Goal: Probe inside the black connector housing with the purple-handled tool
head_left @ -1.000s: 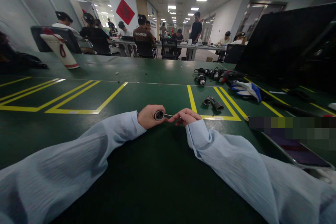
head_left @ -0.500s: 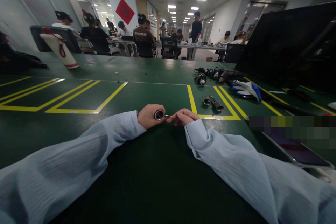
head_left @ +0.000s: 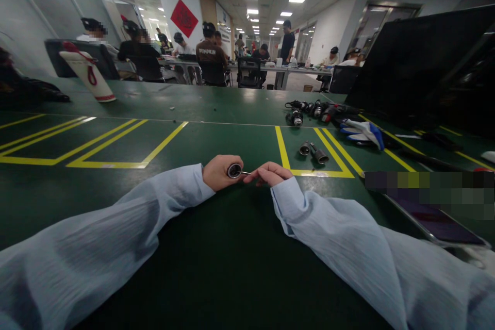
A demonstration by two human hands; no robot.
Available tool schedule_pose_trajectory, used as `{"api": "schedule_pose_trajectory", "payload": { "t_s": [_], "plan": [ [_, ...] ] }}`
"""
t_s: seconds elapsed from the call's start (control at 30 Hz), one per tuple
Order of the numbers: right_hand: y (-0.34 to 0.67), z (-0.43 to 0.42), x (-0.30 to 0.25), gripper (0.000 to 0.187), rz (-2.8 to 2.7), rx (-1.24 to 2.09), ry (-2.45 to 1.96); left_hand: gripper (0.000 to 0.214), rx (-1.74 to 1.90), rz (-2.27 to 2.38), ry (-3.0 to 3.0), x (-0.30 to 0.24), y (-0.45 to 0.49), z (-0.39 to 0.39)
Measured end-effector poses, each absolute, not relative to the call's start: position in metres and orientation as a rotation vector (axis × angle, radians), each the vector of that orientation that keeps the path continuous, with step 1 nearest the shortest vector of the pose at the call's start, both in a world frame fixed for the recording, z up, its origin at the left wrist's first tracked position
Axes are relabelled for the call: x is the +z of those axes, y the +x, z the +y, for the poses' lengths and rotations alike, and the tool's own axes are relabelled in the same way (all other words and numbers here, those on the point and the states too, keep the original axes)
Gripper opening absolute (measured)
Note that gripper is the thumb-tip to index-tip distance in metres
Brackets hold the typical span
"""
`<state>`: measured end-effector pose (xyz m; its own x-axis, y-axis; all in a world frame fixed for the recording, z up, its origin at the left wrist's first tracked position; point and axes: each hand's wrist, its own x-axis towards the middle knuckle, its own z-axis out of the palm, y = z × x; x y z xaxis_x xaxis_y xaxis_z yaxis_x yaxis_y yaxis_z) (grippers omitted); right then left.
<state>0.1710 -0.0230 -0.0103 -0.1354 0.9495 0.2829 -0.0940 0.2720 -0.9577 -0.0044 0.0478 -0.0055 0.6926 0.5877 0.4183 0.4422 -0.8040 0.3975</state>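
My left hand [head_left: 219, 171] is closed around a hole saw [head_left: 234, 170], a dark metal cup with a bright round rim whose open end faces me. From its right side a thin metal rod [head_left: 246, 172], which looks like a hex key, reaches across to my right hand [head_left: 270, 172]. The right thumb and fingers pinch the rod's outer end. Both hands are just above the green table, close together. The spot where rod and hole saw meet is too small to make out. Two more hole saws [head_left: 319, 155] lie inside a yellow-taped box to the right.
Farther back right are several dark tools with cords [head_left: 297, 117] and a white-and-blue glove [head_left: 363, 133]. A phone [head_left: 436, 219] lies at right, near a large black screen [head_left: 421, 62]. A white cup-shaped container [head_left: 88, 73] stands at back left. People sit at desks beyond.
My right fingers have turned slightly with the thin rod and shifted a little left, nearer the hole saw. The left hand keeps its hold almost unmoved.
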Motion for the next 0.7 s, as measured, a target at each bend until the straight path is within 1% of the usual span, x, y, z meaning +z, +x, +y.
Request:
{"api": "schedule_pose_trajectory", "payload": {
  "t_s": [0.7],
  "plan": [
    [0.1712, -0.0236, -0.0105, 0.018, -1.387, 1.116, -0.843, 0.021, 0.809, 0.818, 2.637, -0.0053, -0.0041, 0.0465]
  ]
}}
